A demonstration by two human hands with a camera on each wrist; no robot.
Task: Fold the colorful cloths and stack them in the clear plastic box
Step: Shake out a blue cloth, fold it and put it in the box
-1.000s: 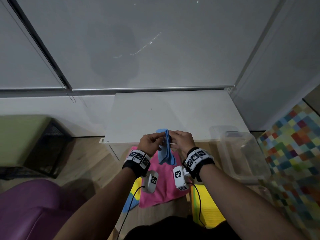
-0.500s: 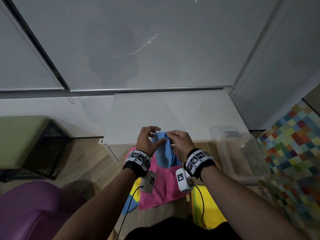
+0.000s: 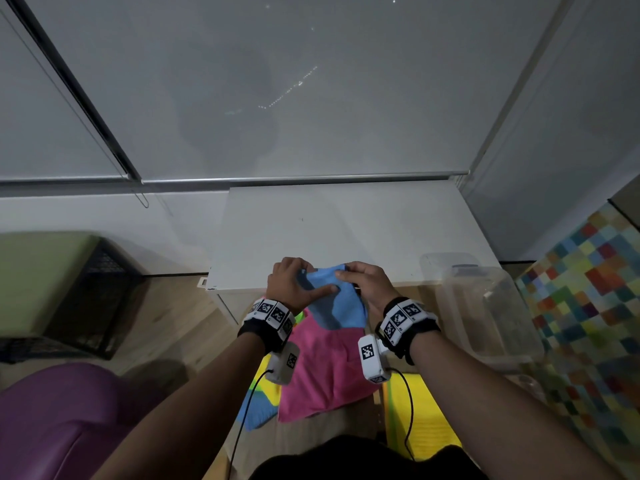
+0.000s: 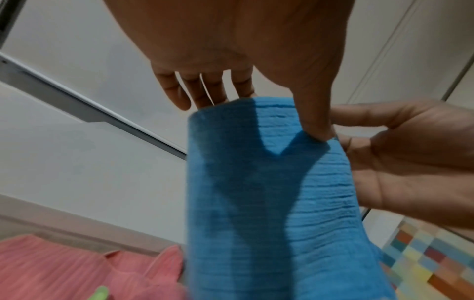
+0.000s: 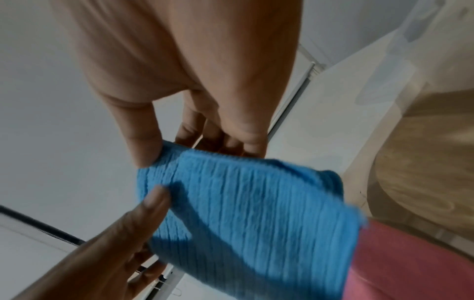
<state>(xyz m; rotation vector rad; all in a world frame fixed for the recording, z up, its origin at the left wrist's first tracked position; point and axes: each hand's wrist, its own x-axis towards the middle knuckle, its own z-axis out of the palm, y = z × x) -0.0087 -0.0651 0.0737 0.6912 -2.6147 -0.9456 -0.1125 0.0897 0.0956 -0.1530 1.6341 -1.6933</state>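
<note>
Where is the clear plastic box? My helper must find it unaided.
Start at the white table under the window blind. At the table's near right corner, by the multicoloured checkered mat, sits the clear plastic box. It is the only see-through thing; the cloths nearby are blue, pink and yellow.

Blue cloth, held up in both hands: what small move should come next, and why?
Probably bring it down flat on the white table. Both the left hand and the right hand pinch the blue cloth at its top edge, and it hangs in the air, away from the clear plastic box.
</note>
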